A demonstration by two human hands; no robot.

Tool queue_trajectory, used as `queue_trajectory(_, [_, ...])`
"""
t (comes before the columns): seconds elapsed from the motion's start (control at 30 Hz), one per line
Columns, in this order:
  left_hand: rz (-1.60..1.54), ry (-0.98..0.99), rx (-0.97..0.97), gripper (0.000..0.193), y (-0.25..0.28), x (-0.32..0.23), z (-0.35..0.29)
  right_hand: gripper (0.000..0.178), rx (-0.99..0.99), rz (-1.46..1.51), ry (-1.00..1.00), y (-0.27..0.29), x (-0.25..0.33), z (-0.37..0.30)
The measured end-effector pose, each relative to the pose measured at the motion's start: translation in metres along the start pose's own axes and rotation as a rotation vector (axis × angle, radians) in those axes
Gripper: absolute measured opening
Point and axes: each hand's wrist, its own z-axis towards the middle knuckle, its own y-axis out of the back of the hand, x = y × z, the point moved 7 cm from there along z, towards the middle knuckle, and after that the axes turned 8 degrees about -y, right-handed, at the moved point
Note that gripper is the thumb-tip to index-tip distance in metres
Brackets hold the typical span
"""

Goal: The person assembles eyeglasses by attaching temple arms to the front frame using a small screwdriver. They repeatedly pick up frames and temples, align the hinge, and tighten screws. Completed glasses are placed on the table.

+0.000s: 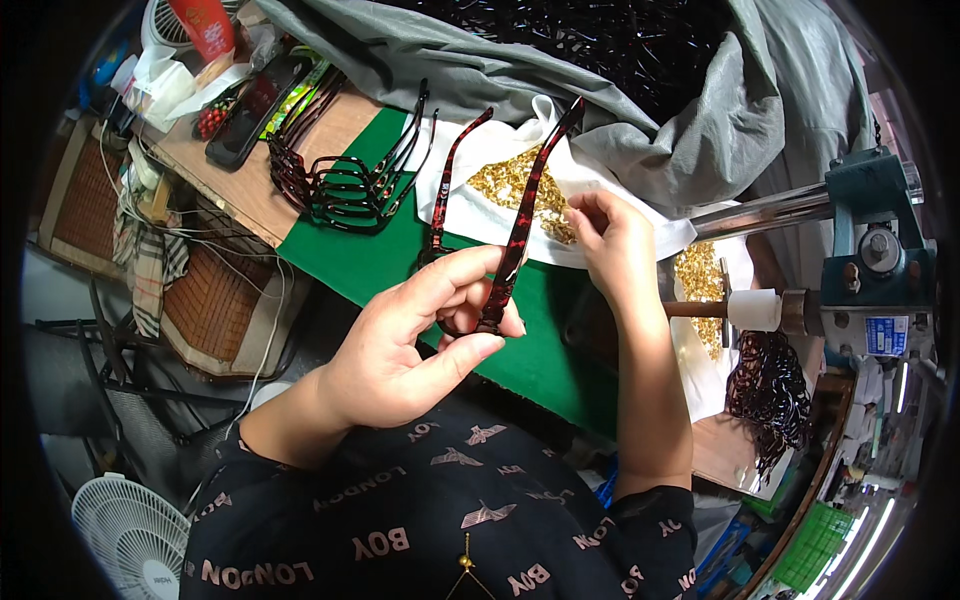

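Note:
My left hand is closed on a dark red and black tortoiseshell eyeglass frame, gripping it near its front. Both temples of the frame stick up and away from me. My right hand is at the right edge of a heap of small shiny gold pieces, its thumb and fingertips pinched together. Whatever is between those fingertips is too small to make out. The gold heap lies on a white cloth over a green mat. Left of it rests a stack of similar eyeglass frames.
A dark green machine with metal rods reaches in from the right. Below it hangs a bundle of dark glossy strips. A grey cloth surrounds a large dark heap at the back. A white fan stands low on the left.

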Motion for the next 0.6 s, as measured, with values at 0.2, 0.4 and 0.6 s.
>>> queue_trajectory(0.2, [0.032,0.017,-0.002,0.053,-0.003,0.004,0.003,0.015,0.054,0.101,-0.071,0.002,-0.001,-0.006])
queue_trajectory(0.4, [0.081,0.052,-0.005,0.053,-0.011,0.009,0.012,0.014,0.072,0.283,-0.034,0.01,0.004,-0.021])
queue_trajectory(0.6, [0.056,0.173,0.029,0.051,-0.024,0.02,0.021,0.017,0.169,0.144,0.328,0.042,0.077,-0.074])
